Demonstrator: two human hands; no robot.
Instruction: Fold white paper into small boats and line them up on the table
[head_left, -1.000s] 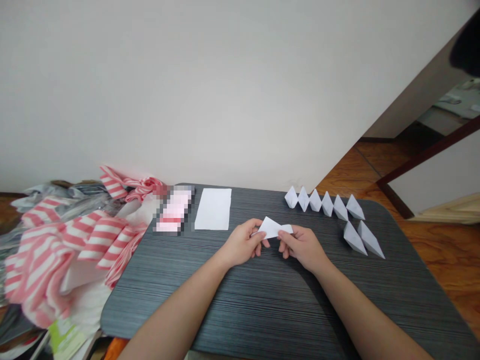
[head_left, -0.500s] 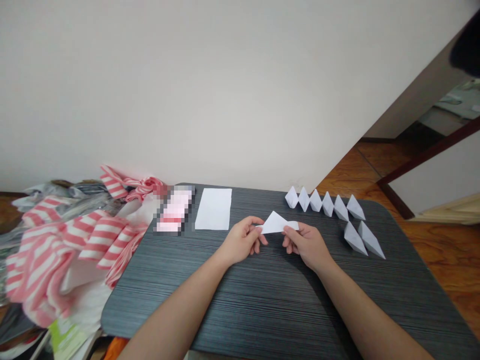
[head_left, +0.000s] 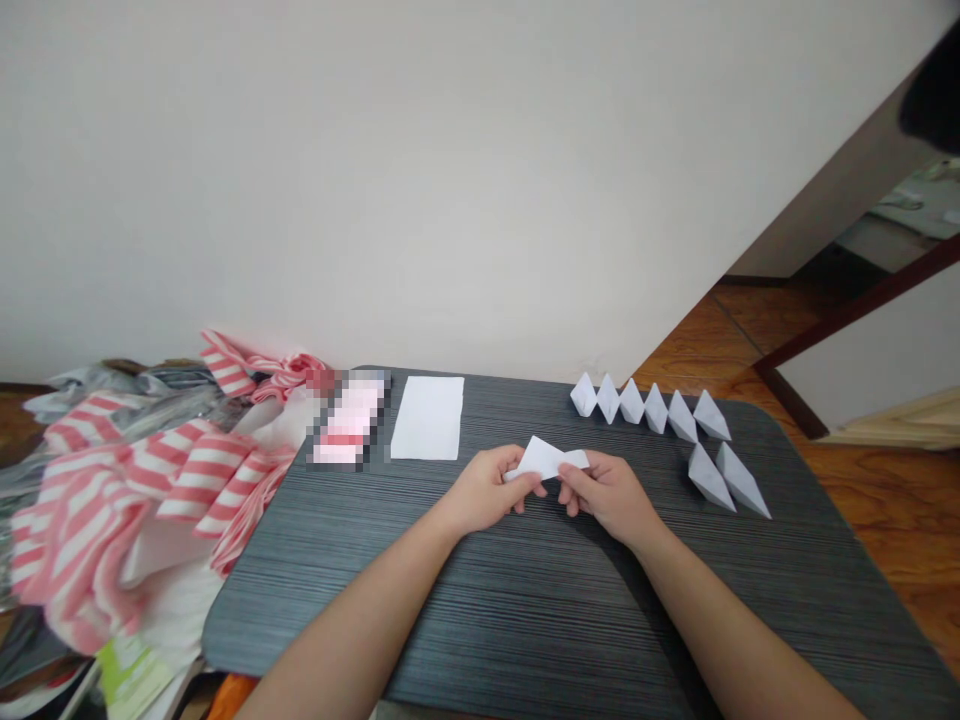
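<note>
Grip: both hands are pinching the same piece, thumbs pressing on top and fingers curling beneath, closing fully onto the paper.
Left hand (head_left: 491, 490): it is holding the left end of the folded paper (head_left: 541, 459), its thumb lying along the lower edge.
Right hand (head_left: 609, 492): it is gripping the right end, its thumb pressing by the notch between 2 raised corners.
Folded paper: it is spanning the gap between the hands, over the dark table (head_left: 510, 630).
White sheet (head_left: 426, 418): it is lying flat beyond the left hand, just beside a pixelated patch (head_left: 349, 415).
Paper shapes (head_left: 631, 403): 6 are forming a row beyond the right hand, while 2 more are resting nearer the person, by the row's right end.
Striped cloth (head_left: 202, 475): it is lying heaped, red and white, left of the table.
Wall (head_left: 450, 200): it is rising behind the table.
</note>
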